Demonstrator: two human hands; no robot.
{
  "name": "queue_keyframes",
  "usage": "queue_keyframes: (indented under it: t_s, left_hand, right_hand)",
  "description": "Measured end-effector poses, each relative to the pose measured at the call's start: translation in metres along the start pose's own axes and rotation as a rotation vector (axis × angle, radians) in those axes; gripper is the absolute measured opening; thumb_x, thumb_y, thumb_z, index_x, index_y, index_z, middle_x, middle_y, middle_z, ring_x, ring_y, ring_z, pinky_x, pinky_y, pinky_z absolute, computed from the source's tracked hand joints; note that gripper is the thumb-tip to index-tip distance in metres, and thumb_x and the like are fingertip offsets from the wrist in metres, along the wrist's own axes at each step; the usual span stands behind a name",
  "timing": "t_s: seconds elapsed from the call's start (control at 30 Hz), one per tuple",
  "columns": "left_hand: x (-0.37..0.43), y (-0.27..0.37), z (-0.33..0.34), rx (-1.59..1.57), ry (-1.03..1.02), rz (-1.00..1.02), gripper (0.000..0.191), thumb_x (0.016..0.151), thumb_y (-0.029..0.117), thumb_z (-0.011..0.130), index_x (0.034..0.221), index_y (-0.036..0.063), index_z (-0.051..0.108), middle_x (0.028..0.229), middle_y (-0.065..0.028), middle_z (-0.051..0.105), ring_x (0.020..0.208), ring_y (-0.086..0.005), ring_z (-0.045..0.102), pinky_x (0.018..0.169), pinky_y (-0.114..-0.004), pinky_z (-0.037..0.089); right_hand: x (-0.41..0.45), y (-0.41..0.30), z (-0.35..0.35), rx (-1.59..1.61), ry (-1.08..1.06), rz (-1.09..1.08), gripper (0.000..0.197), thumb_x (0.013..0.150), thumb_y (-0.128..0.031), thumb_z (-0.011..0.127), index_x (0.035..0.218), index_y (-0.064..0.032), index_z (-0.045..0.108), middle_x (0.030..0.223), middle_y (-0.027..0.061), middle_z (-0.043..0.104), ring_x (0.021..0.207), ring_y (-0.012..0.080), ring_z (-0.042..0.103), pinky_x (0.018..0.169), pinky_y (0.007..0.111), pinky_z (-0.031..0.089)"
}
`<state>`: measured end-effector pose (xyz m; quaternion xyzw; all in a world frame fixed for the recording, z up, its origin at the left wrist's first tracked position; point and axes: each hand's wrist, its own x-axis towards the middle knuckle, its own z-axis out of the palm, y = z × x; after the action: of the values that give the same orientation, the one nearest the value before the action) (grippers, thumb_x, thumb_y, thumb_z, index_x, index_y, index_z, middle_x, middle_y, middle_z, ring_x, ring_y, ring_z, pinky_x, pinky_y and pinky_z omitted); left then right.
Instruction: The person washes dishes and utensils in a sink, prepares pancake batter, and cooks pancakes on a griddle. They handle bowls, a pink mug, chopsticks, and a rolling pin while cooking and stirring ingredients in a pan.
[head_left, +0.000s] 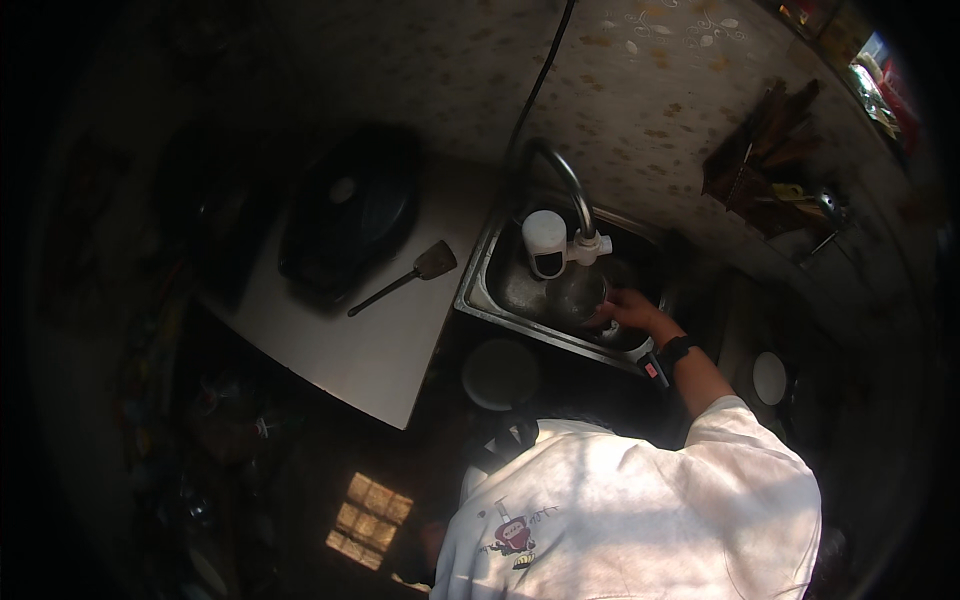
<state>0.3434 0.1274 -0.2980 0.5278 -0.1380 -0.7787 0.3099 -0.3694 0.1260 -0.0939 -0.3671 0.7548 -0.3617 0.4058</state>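
My right hand (624, 310), with a dark band on its wrist, reaches into a steel sink (551, 341). Its fingers grip the rim of a round bowl (576, 294) that looks like metal; shadow hides part of it. Directly above the bowl is a faucet (585, 246) with a curved metal spout and a white cylindrical unit (545, 234) attached. Whether water runs is unclear. My left hand is not in view; a dim skin-toned patch beside the white shirt is too dark to make out.
Left of the sink, a spatula (420, 271) and a large dark vessel or lid (349, 217) lie on a pale countertop (375, 360). A round dark lid or plate (501, 373) is before the sink. A utensil rack (757, 187) hangs on the right wall.
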Motion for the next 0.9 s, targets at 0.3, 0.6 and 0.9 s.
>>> queue_keyframes:
  t_s: [0.3,0.6,0.9]
  left_hand:
    - [0.007,0.001,-0.004,-0.032,-0.012,-0.011,0.014,0.081,0.015,0.042,0.084,0.0061,0.051,0.079,-0.0088,0.053,0.069,-0.0224,0.051,0.062,-0.039,0.042]
    - [0.01,-0.002,-0.008,0.01,-0.055,0.003,0.016,0.08,0.016,0.043,0.085,0.0044,0.052,0.081,-0.0103,0.055,0.072,-0.023,0.052,0.066,-0.041,0.043]
    - [0.008,-0.003,-0.004,1.152,-0.075,0.165,0.013,0.074,0.016,0.053,0.075,0.0039,0.055,0.068,-0.0072,0.056,0.067,-0.02,0.055,0.062,-0.034,0.046]
  right_hand:
    - [0.025,-0.083,0.046,-0.549,0.12,-0.084,0.025,0.085,-0.025,0.04,0.095,-0.0062,0.054,0.078,0.0092,0.059,0.074,0.0205,0.055,0.069,0.034,0.044]
    - [0.015,-0.099,0.026,-0.668,0.184,-0.023,0.018,0.076,-0.02,0.052,0.084,-0.0046,0.055,0.078,0.0129,0.06,0.067,0.0254,0.058,0.058,0.036,0.048]
    - [-0.018,-0.102,-0.022,-1.083,0.236,0.116,0.023,0.07,-0.028,0.058,0.078,-0.0065,0.061,0.077,0.0164,0.061,0.075,0.0314,0.06,0.066,0.039,0.048]
